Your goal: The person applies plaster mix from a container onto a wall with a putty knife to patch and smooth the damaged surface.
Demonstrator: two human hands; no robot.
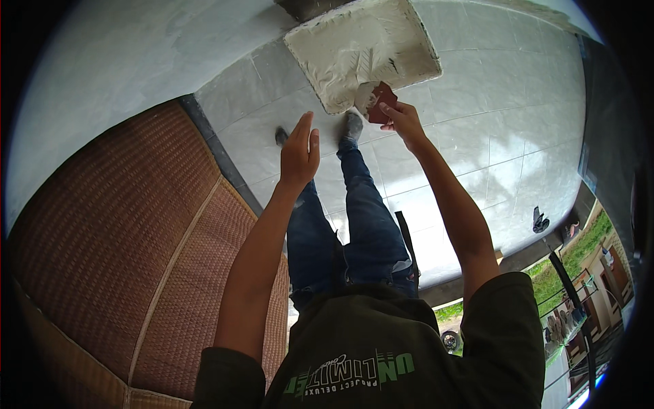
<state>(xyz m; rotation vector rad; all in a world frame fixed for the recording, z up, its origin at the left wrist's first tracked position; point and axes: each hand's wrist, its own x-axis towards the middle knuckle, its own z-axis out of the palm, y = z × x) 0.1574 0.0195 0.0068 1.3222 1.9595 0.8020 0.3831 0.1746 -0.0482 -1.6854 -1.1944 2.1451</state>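
A reddish-brown scraper (383, 102), its left part smeared with pale paste, is at the near edge of the tray; whether it touches the tray I cannot tell. The right hand (402, 124) grips it by its near right side, thumb laid over the face. The tray (437, 66), rectangular and set askew at the far side, carries a broad spread of off-white paste (364, 41) marked with ridges. To the left and nearer, the left hand (300, 155) holds nothing, its fingers straight and together, pointing far, the thumb slightly apart. A dark shoe (351, 128) stands between the hands, just short of the tray, on the grey tiled floor (470, 129). Farther left are a brown woven mat (170, 232) and a pale wall (150, 61). Well to the right, a small black object (540, 221) lies on the floor.
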